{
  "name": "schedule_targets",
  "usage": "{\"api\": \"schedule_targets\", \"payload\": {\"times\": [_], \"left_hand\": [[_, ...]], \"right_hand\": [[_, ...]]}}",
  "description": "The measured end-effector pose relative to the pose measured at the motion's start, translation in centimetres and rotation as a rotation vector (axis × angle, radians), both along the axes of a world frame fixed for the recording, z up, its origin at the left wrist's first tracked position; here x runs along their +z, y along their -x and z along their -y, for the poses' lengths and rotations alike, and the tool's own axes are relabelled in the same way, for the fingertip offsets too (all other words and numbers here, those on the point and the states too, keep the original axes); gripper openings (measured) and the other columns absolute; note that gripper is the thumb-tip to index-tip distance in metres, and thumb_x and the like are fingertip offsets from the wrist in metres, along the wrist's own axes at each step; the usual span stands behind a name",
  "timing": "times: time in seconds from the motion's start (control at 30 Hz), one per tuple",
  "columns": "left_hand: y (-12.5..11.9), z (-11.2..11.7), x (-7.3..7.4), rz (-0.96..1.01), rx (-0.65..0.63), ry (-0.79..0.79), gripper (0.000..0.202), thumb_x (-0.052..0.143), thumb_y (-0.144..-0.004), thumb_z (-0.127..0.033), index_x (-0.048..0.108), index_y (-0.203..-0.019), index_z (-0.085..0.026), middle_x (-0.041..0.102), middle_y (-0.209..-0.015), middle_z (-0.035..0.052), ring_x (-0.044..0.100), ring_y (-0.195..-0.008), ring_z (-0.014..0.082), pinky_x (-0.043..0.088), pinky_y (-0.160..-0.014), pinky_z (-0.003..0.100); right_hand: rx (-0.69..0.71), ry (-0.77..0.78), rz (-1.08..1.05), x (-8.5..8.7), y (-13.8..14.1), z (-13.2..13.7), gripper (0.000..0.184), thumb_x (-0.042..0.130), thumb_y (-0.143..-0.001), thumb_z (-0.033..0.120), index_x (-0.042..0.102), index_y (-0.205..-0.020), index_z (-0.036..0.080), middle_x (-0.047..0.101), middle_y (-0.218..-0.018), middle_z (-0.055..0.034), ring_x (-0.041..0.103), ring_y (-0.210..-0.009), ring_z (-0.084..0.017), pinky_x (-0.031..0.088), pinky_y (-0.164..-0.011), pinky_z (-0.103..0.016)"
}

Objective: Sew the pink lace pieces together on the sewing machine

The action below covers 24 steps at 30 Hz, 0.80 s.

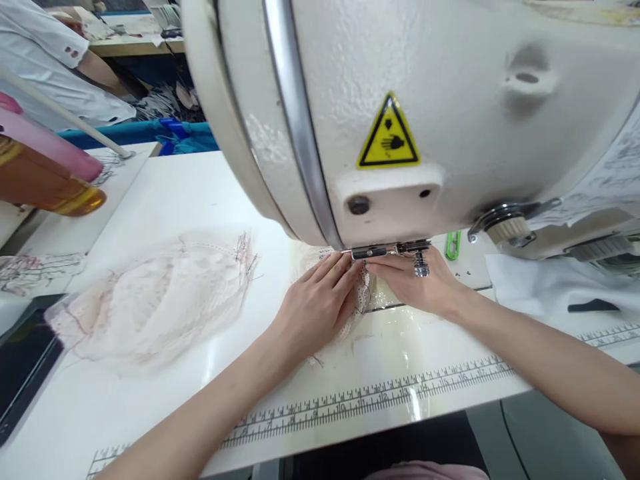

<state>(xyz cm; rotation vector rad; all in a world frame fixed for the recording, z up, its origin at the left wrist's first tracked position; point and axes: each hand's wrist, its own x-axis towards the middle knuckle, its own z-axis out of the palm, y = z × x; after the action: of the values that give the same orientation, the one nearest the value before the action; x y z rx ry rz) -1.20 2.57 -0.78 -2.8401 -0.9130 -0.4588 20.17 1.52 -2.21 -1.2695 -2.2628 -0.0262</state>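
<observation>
Left hand lies flat, fingers together and stretched out, pressing down on a small lace piece; it clamps nothing. Right hand is also flat with straight fingers on the same lace, its fingertips meeting the left ones. The lace sits on the counter right under the needle area, mostly covered by both hands, with only a scalloped edge showing between them.

The sewing machine fills the top of the view and hangs over the hands. It blocks sight of the needle and of the fingertips' far ends. A yellow warning sticker sits on its face. The metal foot bar is just above the fingertips, and a silver screw stands in front of the right hand's knuckles. A green clip is just behind the right hand, with a round knob to its right.

A heap of pale lace pieces lies on the counter well left of the left hand. A printed ruler strip runs along the near edge. White cloth lies to the right, under the machine arm.

An amber bottle juts in, tilted, at the far left, with a pink part above it; contents unclear. A blue bin stands behind the counter, its contents hidden. Another person's white sleeve shows top left.
</observation>
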Motion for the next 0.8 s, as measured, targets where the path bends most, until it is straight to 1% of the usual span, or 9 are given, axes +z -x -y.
{"api": "schedule_targets", "payload": {"times": [0.13, 0.27, 0.37, 0.43, 0.5, 0.57, 0.63, 0.73, 0.8], "left_hand": [[-0.1, 0.1, 0.4, 0.018, -0.023, -0.060, 0.038, 0.041, -0.096, -0.023, 0.054, -0.128, -0.008, 0.058, -0.130, 0.0132, 0.056, -0.120, 0.0272, 0.051, -0.097, 0.044], [0.4, 0.7, 2.5, 0.056, -0.088, -0.182, 0.024, 0.052, -0.092, -0.020, 0.065, -0.111, -0.015, 0.069, -0.115, 0.0067, 0.066, -0.103, 0.0226, 0.053, -0.087, 0.040], [2.2, 1.4, 4.2, 0.021, -0.242, -0.212, 0.020, 0.059, -0.089, -0.027, 0.067, -0.103, -0.015, 0.073, -0.103, 0.0047, 0.068, -0.084, 0.0200, 0.052, -0.068, 0.035], [3.8, 2.1, 4.6, -0.047, -0.380, -0.218, 0.034, 0.059, -0.088, -0.041, 0.067, -0.104, -0.013, 0.072, -0.107, 0.0075, 0.067, -0.085, 0.0213, 0.050, -0.062, 0.034], [5.2, 3.0, 4.5, -0.117, -0.439, -0.237, 0.037, 0.061, -0.087, -0.040, 0.064, -0.112, -0.013, 0.069, -0.114, 0.0082, 0.066, -0.092, 0.0215, 0.050, -0.060, 0.032], [5.9, 4.0, 4.0, -0.113, -0.400, -0.228, 0.033, 0.061, -0.087, -0.020, 0.059, -0.120, -0.016, 0.069, -0.115, 0.0066, 0.064, -0.099, 0.0201, 0.050, -0.061, 0.029], [6.1, 4.8, 3.7, -0.026, -0.264, -0.146, 0.038, 0.054, -0.087, -0.006, 0.055, -0.123, -0.017, 0.069, -0.114, 0.0072, 0.065, -0.099, 0.0189, 0.051, -0.061, 0.026], [5.4, 5.0, 4.6, 0.091, 0.010, 0.019, 0.026, 0.044, -0.093, -0.010, 0.055, -0.116, -0.014, 0.070, -0.107, 0.0090, 0.068, -0.077, 0.0150, 0.047, -0.051, 0.022], [4.7, 4.2, 5.7, 0.089, 0.086, 0.030, 0.020, 0.039, -0.096, -0.015, 0.056, -0.107, -0.014, 0.071, -0.087, 0.0052, 0.062, -0.057, 0.0123, 0.039, -0.042, 0.023]], "right_hand": [[0.045, -0.137, 0.098, 0.4, 0.0, 0.2, 0.027, 0.047, -0.087, 0.010, 0.069, -0.095, 0.024, 0.072, -0.099, 0.0022, 0.063, -0.080, -0.014, 0.042, -0.063, -0.028], [0.094, -0.282, 0.182, 1.0, 0.1, 0.5, 0.031, 0.044, -0.081, 0.000, 0.066, -0.088, 0.021, 0.071, -0.095, 0.0048, 0.058, -0.071, -0.010, 0.035, -0.062, -0.028], [0.112, -0.305, 0.187, 1.3, 0.1, 0.7, 0.032, 0.043, -0.082, -0.002, 0.064, -0.090, 0.020, 0.070, -0.093, 0.0056, 0.054, -0.069, -0.009, 0.035, -0.065, -0.027], [0.132, -0.307, 0.164, 1.3, 0.1, 0.7, 0.032, 0.042, -0.083, -0.001, 0.063, -0.093, 0.021, 0.069, -0.095, 0.0052, 0.054, -0.074, -0.010, 0.037, -0.070, -0.027], [0.149, -0.298, 0.151, 1.2, 0.0, 0.7, 0.034, 0.040, -0.083, -0.002, 0.062, -0.094, 0.022, 0.069, -0.095, 0.0053, 0.054, -0.079, -0.011, 0.038, -0.074, -0.027], [0.176, -0.288, 0.147, 1.0, 0.1, 0.7, 0.036, 0.038, -0.082, -0.004, 0.060, -0.095, 0.021, 0.067, -0.094, 0.0052, 0.053, -0.083, -0.011, 0.038, -0.076, -0.026], [0.221, -0.249, 0.129, 0.9, 0.2, 0.7, 0.036, 0.039, -0.078, -0.003, 0.060, -0.096, 0.020, 0.067, -0.094, 0.0040, 0.053, -0.086, -0.011, 0.038, -0.075, -0.027], [0.281, -0.162, 0.061, 0.8, 0.3, 0.8, 0.031, 0.044, -0.077, 0.006, 0.060, -0.101, 0.019, 0.067, -0.100, 0.0017, 0.054, -0.091, -0.014, 0.037, -0.071, -0.029], [0.305, -0.151, 0.036, 0.6, 0.4, 0.7, 0.024, 0.047, -0.082, 0.010, 0.061, -0.099, 0.020, 0.068, -0.098, 0.0016, 0.056, -0.092, -0.014, 0.038, -0.072, -0.030]]}}
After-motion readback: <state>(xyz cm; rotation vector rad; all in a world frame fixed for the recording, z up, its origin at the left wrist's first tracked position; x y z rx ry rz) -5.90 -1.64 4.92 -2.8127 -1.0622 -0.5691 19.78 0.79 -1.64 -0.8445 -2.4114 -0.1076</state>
